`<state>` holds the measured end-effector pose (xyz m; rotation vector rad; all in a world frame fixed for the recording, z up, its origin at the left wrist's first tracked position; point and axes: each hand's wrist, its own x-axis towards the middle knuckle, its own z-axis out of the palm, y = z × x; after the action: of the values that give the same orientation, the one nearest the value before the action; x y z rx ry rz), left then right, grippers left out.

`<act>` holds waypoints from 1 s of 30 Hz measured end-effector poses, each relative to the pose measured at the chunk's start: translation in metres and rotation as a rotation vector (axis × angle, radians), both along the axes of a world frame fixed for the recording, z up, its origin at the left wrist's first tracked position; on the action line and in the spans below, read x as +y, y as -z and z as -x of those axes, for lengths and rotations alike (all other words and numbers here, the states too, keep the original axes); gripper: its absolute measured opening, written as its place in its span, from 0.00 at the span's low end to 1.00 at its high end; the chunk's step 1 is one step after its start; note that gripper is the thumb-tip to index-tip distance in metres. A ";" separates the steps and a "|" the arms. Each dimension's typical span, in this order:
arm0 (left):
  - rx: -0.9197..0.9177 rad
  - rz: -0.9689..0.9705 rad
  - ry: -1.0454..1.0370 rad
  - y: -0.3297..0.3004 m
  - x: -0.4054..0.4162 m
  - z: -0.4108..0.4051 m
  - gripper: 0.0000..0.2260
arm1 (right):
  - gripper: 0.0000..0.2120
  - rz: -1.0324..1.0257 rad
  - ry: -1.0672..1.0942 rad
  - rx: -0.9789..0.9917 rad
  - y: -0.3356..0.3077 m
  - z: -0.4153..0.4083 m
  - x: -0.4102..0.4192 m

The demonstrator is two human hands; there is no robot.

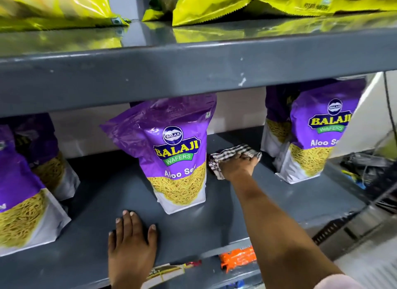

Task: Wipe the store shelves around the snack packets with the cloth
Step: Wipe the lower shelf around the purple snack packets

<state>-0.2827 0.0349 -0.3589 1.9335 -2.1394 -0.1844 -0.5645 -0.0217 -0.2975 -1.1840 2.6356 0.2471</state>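
Note:
My right hand (237,166) reaches deep into the grey middle shelf (268,194) and presses a black-and-white checked cloth (232,154) flat on it. The cloth lies between two upright purple Balaji Aloo Sev packets, the middle packet (179,153) to its left and the right packet (315,136) beside it. My left hand (132,243) rests flat on the shelf's front part, fingers spread, holding nothing. More purple packets (23,187) stand at the left end.
The shelf above (193,76) overhangs low and carries yellow-green snack bags (236,5). Below the front edge lie an orange packet (238,258) and other small packs. A white wall corner and dark cables (373,166) sit at the right.

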 end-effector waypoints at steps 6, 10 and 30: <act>0.024 -0.006 0.032 -0.006 0.005 -0.001 0.36 | 0.31 -0.006 -0.003 0.004 -0.003 -0.017 0.056; 0.005 -0.056 0.034 -0.009 0.007 -0.003 0.30 | 0.34 0.041 0.055 -0.008 0.002 -0.028 0.093; 0.037 -0.080 0.025 -0.011 0.007 -0.002 0.28 | 0.26 0.247 0.222 -0.084 0.016 -0.036 0.159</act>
<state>-0.2806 0.0422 -0.3481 1.9320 -2.1643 -0.3126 -0.5286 0.1369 -0.3135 -0.9310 2.7510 -0.1694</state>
